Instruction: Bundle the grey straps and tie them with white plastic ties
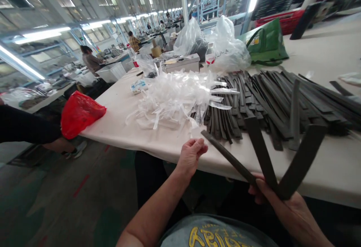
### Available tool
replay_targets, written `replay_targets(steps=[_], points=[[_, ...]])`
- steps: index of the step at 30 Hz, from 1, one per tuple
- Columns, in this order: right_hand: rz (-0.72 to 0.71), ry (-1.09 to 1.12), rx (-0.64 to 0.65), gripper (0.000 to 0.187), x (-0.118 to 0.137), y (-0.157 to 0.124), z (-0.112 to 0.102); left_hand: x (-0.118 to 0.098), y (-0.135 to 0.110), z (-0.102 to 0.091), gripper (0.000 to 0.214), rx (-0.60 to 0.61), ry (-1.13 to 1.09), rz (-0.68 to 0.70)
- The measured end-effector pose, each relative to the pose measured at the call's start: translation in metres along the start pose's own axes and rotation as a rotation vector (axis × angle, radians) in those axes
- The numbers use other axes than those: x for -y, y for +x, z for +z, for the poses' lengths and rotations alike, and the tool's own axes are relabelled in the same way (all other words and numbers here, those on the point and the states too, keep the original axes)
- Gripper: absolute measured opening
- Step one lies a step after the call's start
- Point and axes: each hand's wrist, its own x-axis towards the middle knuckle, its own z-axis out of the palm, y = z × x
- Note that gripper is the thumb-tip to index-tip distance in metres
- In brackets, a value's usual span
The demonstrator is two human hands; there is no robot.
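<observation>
My left hand [193, 156] is at the table's front edge, thumb pressed against curled fingers. A whitish translucent strip [196, 131] shows just above its fingertips; whether the pinch holds it I cannot tell. In my right hand [278, 198], at lower right, are several dark grey flat strips [261, 151] fanned apart, one slanting left so that its tip comes near my left hand. Beyond the hands lies a loose heap of clear plastic strips [175, 96]. Right of that heap spreads a big pile of similar dark strips [270, 96], partly overlapped by the plastic.
A pale-covered table [118, 126] carries a white box [182, 64], a bottle [210, 55], clear plastic bags [228, 47], a tissue pack [138, 86] and a green bag [267, 43]. A red plastic bag [80, 114] hangs at its left edge. Another person's leg [58, 145] is at left.
</observation>
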Motion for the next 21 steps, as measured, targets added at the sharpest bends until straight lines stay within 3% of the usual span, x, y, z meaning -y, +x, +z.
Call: replay_targets(steps=[4, 9, 15, 21], points=[[0.007, -0.026, 0.002, 0.045, -0.02, -0.013, 0.0, -0.008, 0.007, 0.005, 0.037, -0.044, -0.099, -0.011], [-0.058, -0.101, -0.101, 0.031, -0.03, -0.022, 0.001, -0.017, 0.006, 0.009, 0.038, -0.059, -0.077, 0.015], [-0.352, -0.281, -0.181, 0.019, -0.04, -0.022, 0.002, -0.016, 0.006, 0.008, 0.034, -0.024, -0.035, 0.023], [-0.545, -0.387, -0.182, 0.025, -0.051, -0.014, 0.005, -0.011, 0.005, 0.009, 0.032, -0.014, -0.043, 0.06]])
